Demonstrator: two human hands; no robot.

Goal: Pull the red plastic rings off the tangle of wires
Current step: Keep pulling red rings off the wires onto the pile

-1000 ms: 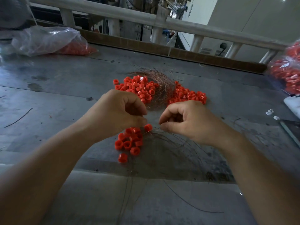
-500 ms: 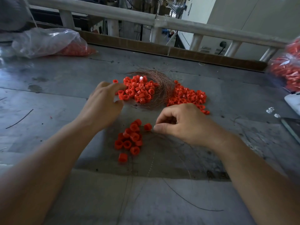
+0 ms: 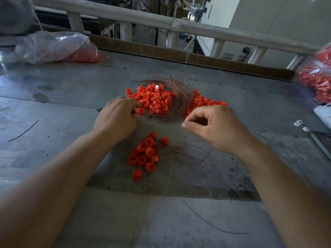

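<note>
Near edge: loose wires (image 3: 189, 158) fanned beside a small pile of red rings (image 3: 145, 153) | left hand (image 3: 116, 120) curled at one ring (image 3: 140, 110), grip hidden from me | right hand (image 3: 215, 126) pressed thumb to forefinger, anything between too fine to see | beyond, tangle of wires (image 3: 179, 97) cradled more rings | bag (image 3: 318, 83) cut off at right

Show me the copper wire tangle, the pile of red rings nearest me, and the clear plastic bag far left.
wire tangle (image 3: 181, 93), head view, copper strands on its right curve.
near ring pile (image 3: 149, 151), head view, ring in its middle.
plastic bag (image 3: 53, 45), head view, its clear crumpled top.
</note>
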